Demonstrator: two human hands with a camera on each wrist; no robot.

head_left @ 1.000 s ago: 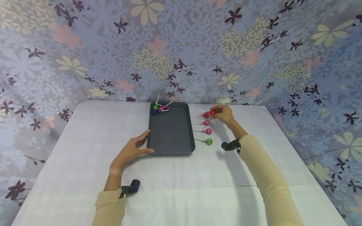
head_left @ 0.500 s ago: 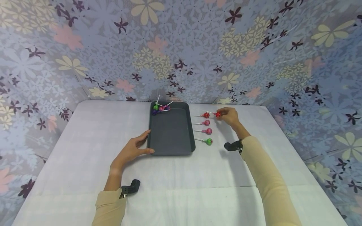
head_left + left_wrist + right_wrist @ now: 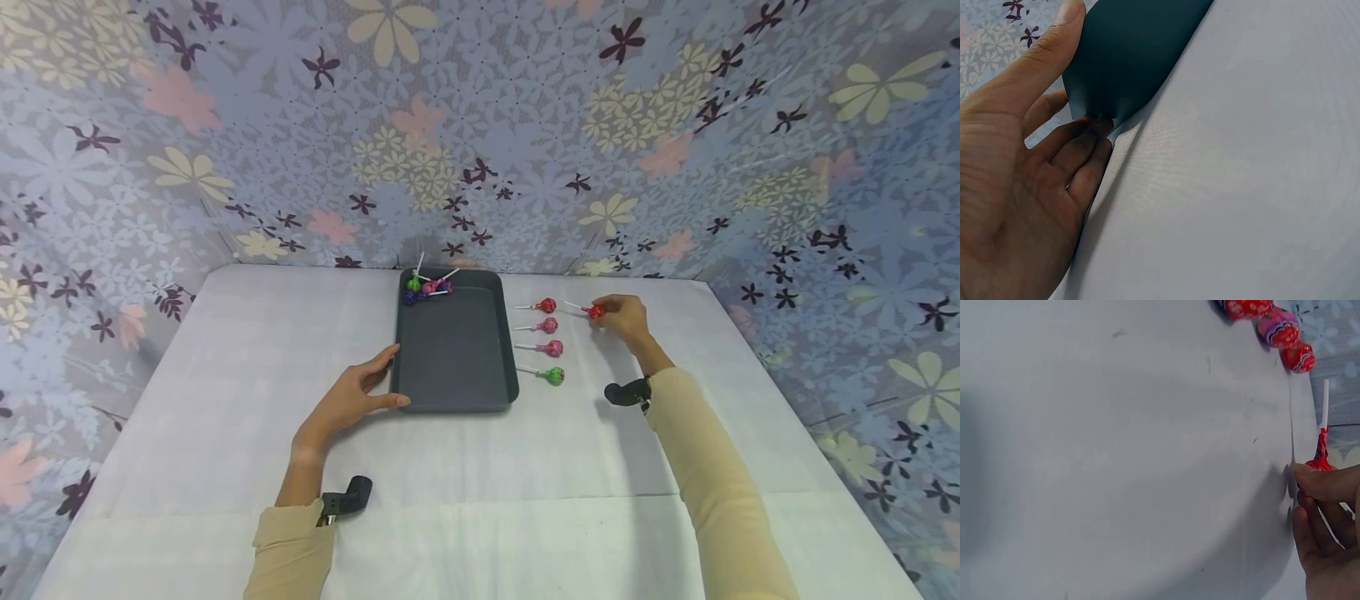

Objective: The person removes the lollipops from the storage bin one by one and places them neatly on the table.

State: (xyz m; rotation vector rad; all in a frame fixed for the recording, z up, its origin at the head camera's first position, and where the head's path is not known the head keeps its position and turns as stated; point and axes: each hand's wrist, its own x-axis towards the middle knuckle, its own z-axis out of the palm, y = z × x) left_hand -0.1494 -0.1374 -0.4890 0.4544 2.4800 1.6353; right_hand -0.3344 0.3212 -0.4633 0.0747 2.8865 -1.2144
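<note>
A red-wrapped lollipop (image 3: 596, 312) is pinched in my right hand (image 3: 624, 318), its white stick pointing up and left. In the right wrist view the thumb (image 3: 1329, 484) presses its wrapped head, which is partly hidden. My left hand (image 3: 351, 400) holds the dark grey tray (image 3: 456, 410) at its left side near the front corner. The left wrist view has the thumb (image 3: 1041, 56) over the rim and the other fingers curled against the wall. Several lollipops (image 3: 429, 288) with purple, pink and green wrappers lie bunched in the tray's back left corner.
Right of the tray, a column of lollipops lies on the white cloth (image 3: 465, 533): a red one (image 3: 548, 306), a pink one (image 3: 549, 325), another pink one (image 3: 553, 348) and a green one (image 3: 554, 376). A flowered backdrop (image 3: 480, 133) rises behind the table.
My right hand has moved right and slightly toward me with the red lollipop, away from the red one at the column's top. The left hand and the tray have stayed still.
</note>
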